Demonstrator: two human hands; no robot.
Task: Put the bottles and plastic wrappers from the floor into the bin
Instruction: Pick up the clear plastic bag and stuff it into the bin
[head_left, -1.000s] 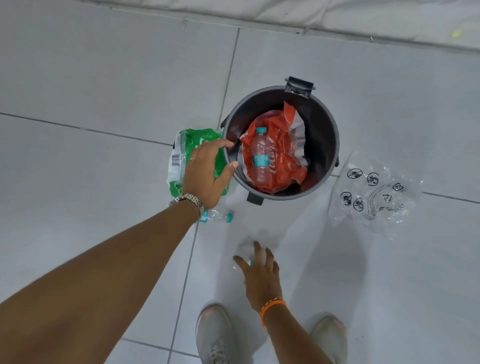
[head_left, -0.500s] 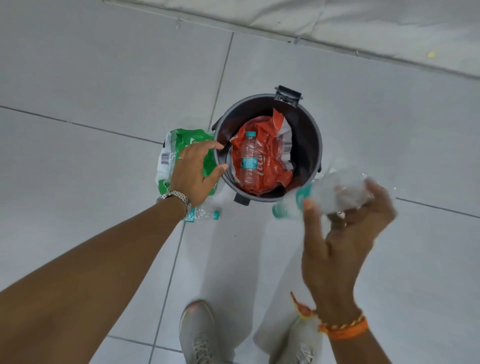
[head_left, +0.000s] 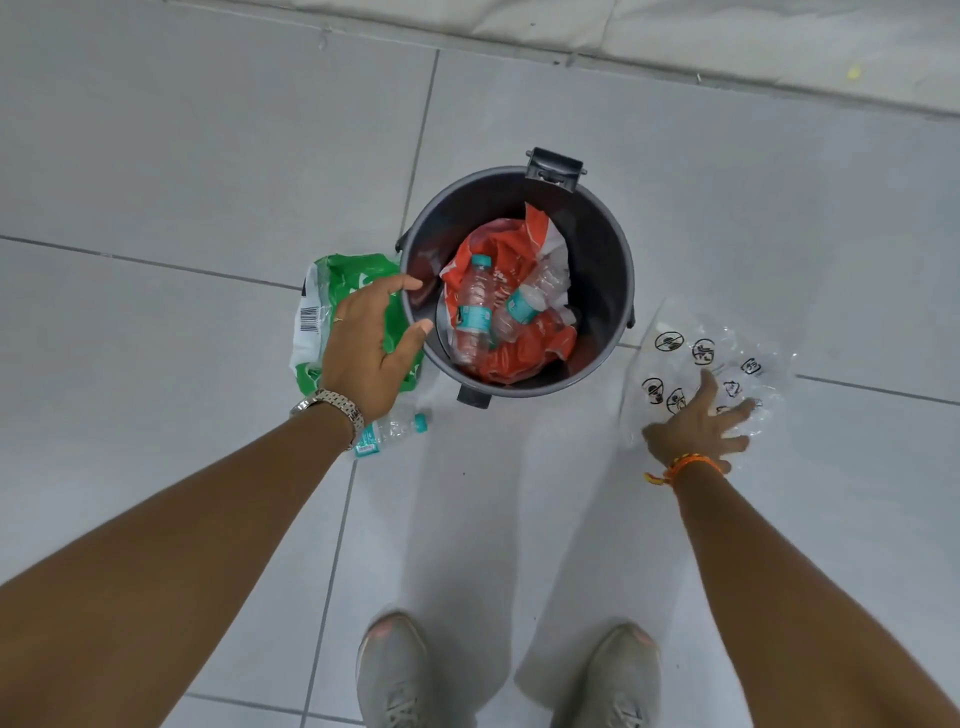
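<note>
Fingers (head_left: 727, 410) of right hand (head_left: 693, 431) now spread, released on the clear wrapper (head_left: 727, 358); its bottle (head_left: 524, 304) just landed in the bin (head_left: 613, 249). Left hand (head_left: 371, 340) open, grasping nothing, by the rim. Green wrapper (head_left: 343, 280) and floor bottle (head_left: 395, 428) remain.

I see a pale tiled floor (head_left: 182, 156). On it stand the bin (head_left: 608, 249), a green wrapper (head_left: 343, 275), a bottle (head_left: 395, 428), a clear wrapper (head_left: 727, 358) and my shoes (head_left: 395, 675).
</note>
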